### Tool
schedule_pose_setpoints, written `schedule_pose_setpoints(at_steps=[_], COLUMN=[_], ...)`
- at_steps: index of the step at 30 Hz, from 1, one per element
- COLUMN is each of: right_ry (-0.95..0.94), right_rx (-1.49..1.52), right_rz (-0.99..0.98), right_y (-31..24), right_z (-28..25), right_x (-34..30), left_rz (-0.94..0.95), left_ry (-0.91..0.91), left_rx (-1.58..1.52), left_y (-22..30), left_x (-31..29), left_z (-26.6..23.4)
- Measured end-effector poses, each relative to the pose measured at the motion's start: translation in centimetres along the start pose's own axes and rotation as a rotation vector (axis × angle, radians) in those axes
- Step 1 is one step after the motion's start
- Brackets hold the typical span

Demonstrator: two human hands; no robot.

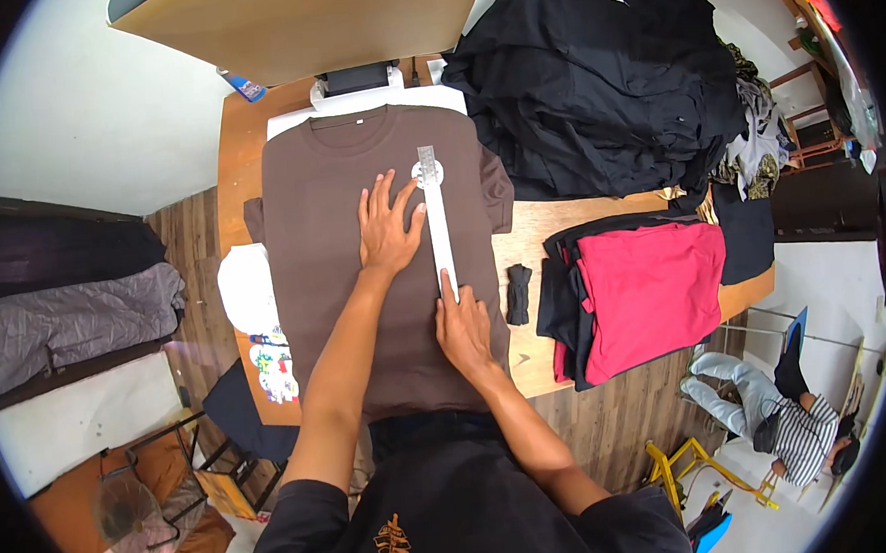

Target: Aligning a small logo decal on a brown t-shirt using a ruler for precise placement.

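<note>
Nearest the camera is the wearer's black T-shirt point(456, 516), just below the hem of the brown T-shirt point(321, 243), which lies flat on the wooden table point(538, 219). The left hand point(390, 227) rests on the brown T-shirt's middle, fingers spread and apart. The right hand point(464, 325) lies lower on its right half, index finger stretched along the steel ruler point(441, 232), the others curled; whether the thumb pinches the ruler, I cannot tell. The ruler's far end crosses a round white patch point(441, 172) on the brown T-shirt's right chest area.

The ruler should be light, stiff and prone to slide, best held by its long edges or near end. The brown T-shirt looks soft and easily rucked, so flat palms suit it.

Right of the brown T-shirt lie a rolled black bundle point(519, 295) and a red folded garment point(654, 295); the black garment heap point(593, 78) crowds its right shoulder. White printed pieces point(246, 292) lie at its left side. Beyond its collar, a tan panel point(300, 29) limits reach.
</note>
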State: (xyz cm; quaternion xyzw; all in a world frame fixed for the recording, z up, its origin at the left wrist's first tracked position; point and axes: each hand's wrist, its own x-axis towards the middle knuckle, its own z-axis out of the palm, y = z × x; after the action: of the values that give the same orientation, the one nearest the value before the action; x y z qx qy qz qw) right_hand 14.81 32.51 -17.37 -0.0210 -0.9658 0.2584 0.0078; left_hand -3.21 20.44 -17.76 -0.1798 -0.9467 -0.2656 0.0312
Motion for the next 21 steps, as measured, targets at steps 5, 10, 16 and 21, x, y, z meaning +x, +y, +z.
schedule_pose_setpoints(at_steps=[5,10,16,21], right_ry=[-0.067,-0.027,-0.025,-0.044], right_rx=[-0.042,0.035,0.056,0.069], right_rz=[0.090,0.021,0.021,0.029], right_y=[0.17,0.23,0.28,0.33], right_z=[-0.34,-0.54,-0.58,-0.66], right_x=[0.07,0.01,0.00,0.00], left_rz=[0.082,0.126,0.124,0.134], left_ry=[0.064,0.033,-0.018,-0.101], left_rx=[0.033,0.055,0.095,0.089], left_y=[0.12,0.17,-0.05,-0.09], left_x=[-0.35,-0.32,-0.18,-0.14], left_z=[-0.07,-0.07,0.13,0.20])
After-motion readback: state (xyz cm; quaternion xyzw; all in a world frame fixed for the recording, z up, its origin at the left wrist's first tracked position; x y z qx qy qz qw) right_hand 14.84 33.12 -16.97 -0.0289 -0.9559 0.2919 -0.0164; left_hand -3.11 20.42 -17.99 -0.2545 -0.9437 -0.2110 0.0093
